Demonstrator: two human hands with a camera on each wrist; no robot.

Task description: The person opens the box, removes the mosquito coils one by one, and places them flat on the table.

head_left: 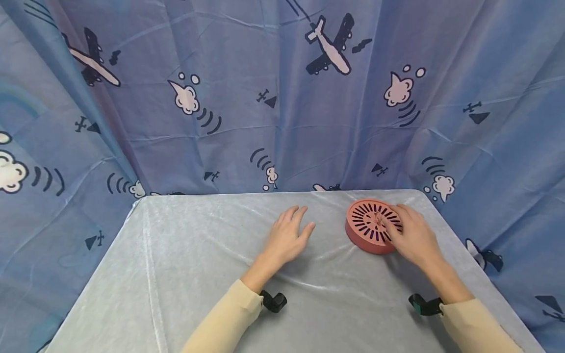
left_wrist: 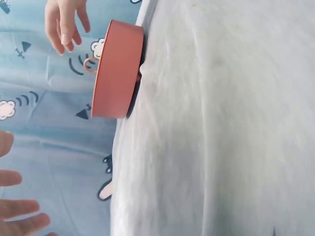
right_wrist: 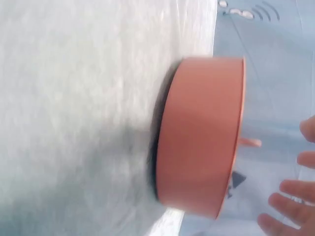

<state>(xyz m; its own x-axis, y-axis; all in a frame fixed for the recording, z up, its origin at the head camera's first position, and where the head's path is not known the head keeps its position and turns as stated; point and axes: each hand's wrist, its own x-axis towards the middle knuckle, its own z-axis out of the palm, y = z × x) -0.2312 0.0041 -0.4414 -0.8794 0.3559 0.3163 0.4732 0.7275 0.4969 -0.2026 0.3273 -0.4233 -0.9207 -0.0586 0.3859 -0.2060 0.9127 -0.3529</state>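
A round coral-red mosquito coil holder stands flat toward the back right of the table. Dark slots radiate across its lid, and a small ring handle rises from the lid's middle. Over the right side of the lid hovers my right hand, fingers loosely spread and holding nothing. In the left wrist view a gap shows between this right hand and the ring. My left hand is held above the table, left of the holder, with its fingers relaxed and nothing in them.
A pale grey-white cloth with slight creases covers the table. Behind it and at both sides hangs a blue curtain printed with planes and clouds. Each wrist wears a small black camera, such as the left one.
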